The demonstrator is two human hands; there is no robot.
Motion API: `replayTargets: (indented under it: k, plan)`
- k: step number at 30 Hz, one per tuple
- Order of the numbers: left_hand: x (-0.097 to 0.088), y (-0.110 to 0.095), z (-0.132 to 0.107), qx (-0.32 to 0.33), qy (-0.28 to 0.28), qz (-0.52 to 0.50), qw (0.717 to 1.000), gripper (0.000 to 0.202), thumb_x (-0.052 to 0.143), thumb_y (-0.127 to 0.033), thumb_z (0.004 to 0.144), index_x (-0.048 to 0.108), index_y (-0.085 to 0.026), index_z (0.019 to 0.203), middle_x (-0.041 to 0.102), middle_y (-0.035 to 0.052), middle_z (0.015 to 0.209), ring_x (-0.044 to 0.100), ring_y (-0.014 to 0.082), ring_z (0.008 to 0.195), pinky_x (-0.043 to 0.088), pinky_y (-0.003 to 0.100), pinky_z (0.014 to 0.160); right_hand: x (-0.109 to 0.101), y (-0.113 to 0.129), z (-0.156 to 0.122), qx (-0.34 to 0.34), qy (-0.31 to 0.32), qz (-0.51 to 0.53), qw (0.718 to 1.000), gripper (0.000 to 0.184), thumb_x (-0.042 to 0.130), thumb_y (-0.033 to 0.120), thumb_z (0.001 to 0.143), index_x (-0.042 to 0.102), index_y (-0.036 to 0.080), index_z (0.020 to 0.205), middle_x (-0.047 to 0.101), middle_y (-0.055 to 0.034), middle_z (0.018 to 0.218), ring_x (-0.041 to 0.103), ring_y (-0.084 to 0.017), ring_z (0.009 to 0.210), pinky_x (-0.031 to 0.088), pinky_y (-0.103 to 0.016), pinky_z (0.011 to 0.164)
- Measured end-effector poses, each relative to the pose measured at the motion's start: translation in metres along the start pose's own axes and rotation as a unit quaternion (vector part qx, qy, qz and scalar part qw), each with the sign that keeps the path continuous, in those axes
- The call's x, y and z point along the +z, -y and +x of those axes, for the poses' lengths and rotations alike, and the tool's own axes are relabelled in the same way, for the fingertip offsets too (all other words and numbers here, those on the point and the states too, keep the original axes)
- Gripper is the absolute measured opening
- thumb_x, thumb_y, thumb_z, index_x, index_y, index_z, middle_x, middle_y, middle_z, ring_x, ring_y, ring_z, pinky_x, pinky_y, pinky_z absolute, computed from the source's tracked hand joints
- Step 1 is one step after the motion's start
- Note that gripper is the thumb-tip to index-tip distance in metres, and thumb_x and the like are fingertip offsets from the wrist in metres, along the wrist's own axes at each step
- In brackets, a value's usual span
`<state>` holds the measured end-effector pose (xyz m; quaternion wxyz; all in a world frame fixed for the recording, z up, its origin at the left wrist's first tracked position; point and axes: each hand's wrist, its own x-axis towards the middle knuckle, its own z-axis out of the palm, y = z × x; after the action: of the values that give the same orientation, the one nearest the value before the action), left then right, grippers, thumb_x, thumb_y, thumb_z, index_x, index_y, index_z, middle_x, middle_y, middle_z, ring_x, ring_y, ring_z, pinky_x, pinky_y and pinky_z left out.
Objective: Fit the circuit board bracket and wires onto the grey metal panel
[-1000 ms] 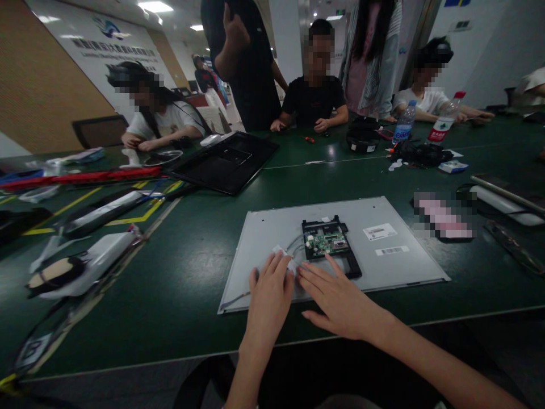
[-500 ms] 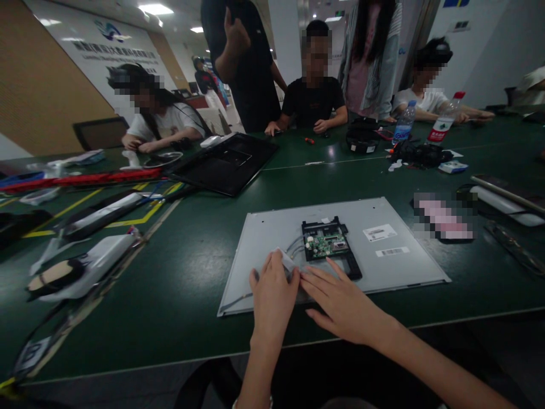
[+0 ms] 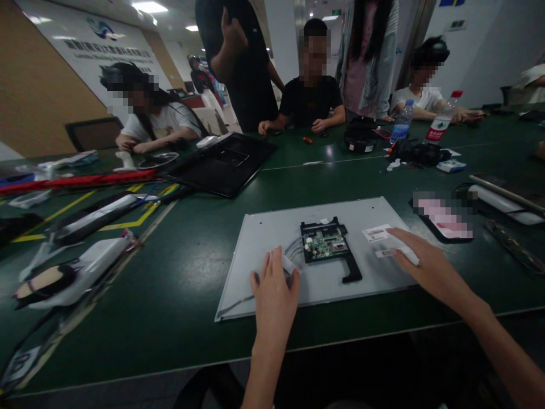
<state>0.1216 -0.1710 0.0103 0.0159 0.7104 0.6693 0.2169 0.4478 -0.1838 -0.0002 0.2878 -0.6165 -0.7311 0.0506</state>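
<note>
A flat grey display panel (image 3: 264,238) lies on the table before me. On its middle sits a black plastic bracket (image 3: 352,267) carrying a green circuit board (image 3: 326,245). Grey cables (image 3: 293,248) run from the board to a small whitish piece (image 3: 290,264). My left hand (image 3: 276,287) rests over that piece, fingers spread and thumb apart; whether they grip it is hard to tell. My right hand (image 3: 426,267) hovers at the panel's right side, near the white labels (image 3: 376,233), fingers stretched out. A whitish blur by its fingers cannot be made out.
A black monitor back cover (image 3: 221,165) lies beyond the panel. To the right are a pink phone (image 3: 443,218) and two bottles (image 3: 402,122). A white pouch-like object (image 3: 80,272) and cables lie at left. Several people are across the green table (image 3: 183,272).
My right hand has moved away from the left one, to the right across the panel. My left hand stays by the whitish piece, its fingers now more spread.
</note>
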Motion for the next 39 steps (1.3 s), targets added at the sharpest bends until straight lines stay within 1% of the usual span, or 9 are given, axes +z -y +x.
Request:
replayTargets:
  k: [4,7,10,15,20,26,29,33,39]
  plan:
    - [0.000,0.001,0.000,0.007,-0.027,-0.009,1.000,0.049,0.046,-0.027,0.093,0.041,-0.014,0.140,0.051,0.0195,0.141,0.038,0.0330,0.138,0.028,0.063,0.109,-0.008,-0.040,-0.002,0.056,0.000,-0.011,0.998,0.050,0.044,0.047,0.095,0.051,0.019,0.136,0.059,-0.0138,0.136,0.056,-0.033,0.125,0.044,-0.052,0.105]
    - [-0.002,0.000,0.000,0.028,-0.064,-0.015,0.997,0.046,0.046,-0.026,0.093,0.044,-0.015,0.138,0.049,0.0182,0.144,0.036,0.0324,0.140,0.029,0.061,0.110,-0.008,-0.061,-0.002,0.070,0.010,-0.018,0.997,0.055,0.042,0.050,0.095,0.050,0.016,0.137,0.058,-0.0175,0.135,0.057,-0.034,0.122,0.046,-0.054,0.102]
    - [-0.004,-0.003,-0.003,0.066,-0.093,-0.018,0.993,0.042,0.045,-0.024,0.094,0.046,-0.016,0.136,0.049,0.0178,0.143,0.038,0.0316,0.139,0.030,0.059,0.110,-0.001,-0.075,-0.002,0.037,0.029,-0.036,0.998,0.061,0.041,0.053,0.095,0.044,0.015,0.142,0.052,-0.0186,0.142,0.050,-0.035,0.130,0.040,-0.056,0.107]
    - [-0.005,-0.007,-0.007,0.123,-0.119,-0.018,0.985,0.039,0.047,-0.019,0.094,0.048,-0.017,0.133,0.051,0.0166,0.142,0.039,0.0304,0.138,0.029,0.059,0.111,0.007,-0.082,-0.003,-0.028,0.108,-0.070,0.991,0.060,0.038,0.052,0.097,0.038,0.023,0.149,0.032,-0.0121,0.158,0.030,-0.032,0.144,0.029,-0.055,0.114]
    - [-0.005,-0.009,-0.010,0.170,-0.116,-0.030,0.978,0.037,0.047,-0.016,0.093,0.051,-0.017,0.130,0.055,0.0147,0.137,0.041,0.0278,0.138,0.031,0.055,0.112,0.006,-0.078,0.003,-0.056,0.155,-0.088,0.982,0.061,0.035,0.052,0.098,0.028,0.029,0.153,0.022,-0.0068,0.162,0.022,-0.031,0.146,0.027,-0.057,0.115]
    - [-0.008,-0.015,-0.014,0.233,-0.097,-0.012,0.968,0.033,0.047,-0.014,0.094,0.055,-0.015,0.126,0.058,0.0135,0.135,0.047,0.0266,0.133,0.031,0.051,0.113,0.010,-0.065,0.013,-0.086,0.176,-0.105,0.975,0.062,0.035,0.053,0.098,0.021,0.033,0.155,0.017,-0.0026,0.163,0.014,-0.030,0.148,0.020,-0.057,0.117]
    - [-0.010,-0.017,-0.015,0.248,-0.097,-0.010,0.964,0.032,0.048,-0.013,0.093,0.057,-0.016,0.124,0.059,0.0120,0.134,0.048,0.0260,0.132,0.029,0.050,0.114,0.012,-0.053,0.021,-0.109,0.191,-0.110,0.969,0.062,0.033,0.053,0.099,0.018,0.033,0.155,0.017,-0.0023,0.163,0.015,-0.029,0.148,0.017,-0.056,0.117]
    - [-0.011,-0.016,-0.014,0.254,-0.107,-0.013,0.961,0.031,0.048,-0.013,0.093,0.057,-0.015,0.123,0.061,0.0125,0.132,0.050,0.0252,0.131,0.030,0.050,0.114,0.017,-0.033,0.034,-0.138,0.213,-0.100,0.962,0.062,0.032,0.054,0.099,0.018,0.033,0.155,0.017,-0.0016,0.163,0.016,-0.029,0.148,0.020,-0.054,0.117]
    - [-0.010,-0.015,-0.014,0.251,-0.097,-0.033,0.963,0.032,0.048,-0.012,0.093,0.056,-0.016,0.123,0.060,0.0118,0.133,0.047,0.0243,0.133,0.030,0.051,0.115,0.037,0.003,0.050,-0.167,0.212,-0.092,0.959,0.061,0.030,0.053,0.100,0.021,0.030,0.155,0.019,-0.0049,0.162,0.016,-0.030,0.148,0.015,-0.056,0.118]
